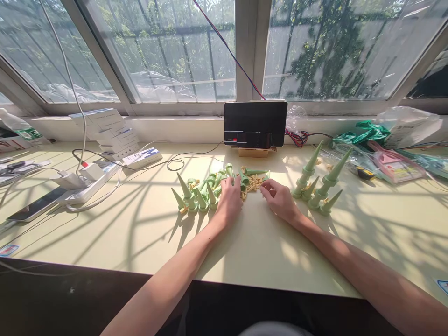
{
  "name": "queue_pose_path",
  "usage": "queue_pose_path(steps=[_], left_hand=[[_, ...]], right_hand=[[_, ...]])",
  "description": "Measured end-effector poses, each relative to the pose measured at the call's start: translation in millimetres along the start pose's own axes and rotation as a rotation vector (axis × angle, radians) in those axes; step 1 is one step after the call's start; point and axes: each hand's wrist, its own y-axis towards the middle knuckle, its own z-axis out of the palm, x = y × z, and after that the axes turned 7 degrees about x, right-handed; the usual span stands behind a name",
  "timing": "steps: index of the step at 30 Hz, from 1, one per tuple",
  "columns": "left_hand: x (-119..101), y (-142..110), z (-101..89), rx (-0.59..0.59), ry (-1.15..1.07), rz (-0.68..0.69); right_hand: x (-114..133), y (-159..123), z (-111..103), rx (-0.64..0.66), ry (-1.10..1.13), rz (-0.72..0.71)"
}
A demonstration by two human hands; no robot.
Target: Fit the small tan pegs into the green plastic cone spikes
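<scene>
My left hand (231, 198) reaches into a heap of pale green plastic pieces (211, 179), its bent fingers closed round a green tubular piece (228, 169). To the right, my right hand (280, 199) has its thumb and fingers pinched together beside a pile of small tan pegs (252, 183); whatever lies in the pinch is too small to make out. Several green cone-tipped spikes (202, 200) stand left of my left hand. Beyond my right hand, more green spikes (313, 158) stand in a group, some of them tall and stacked.
A black tablet (255, 119) with a phone (254, 140) before it stands on a small cardboard box (254, 152) at the back. Left are a power strip (87, 184), cables, white boxes (108, 133) and a phone (37, 204). Plastic bags (408, 126) and a tape measure (364, 173) lie right.
</scene>
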Motion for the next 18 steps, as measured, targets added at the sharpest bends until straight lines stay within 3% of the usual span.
queue_pose_path(steps=[18], left_hand=[[3.2, -0.3, -1.5, -0.073, -0.129, 0.071]], right_hand=[[0.8, 1.3, 1.1, 0.003, 0.006, 0.003]])
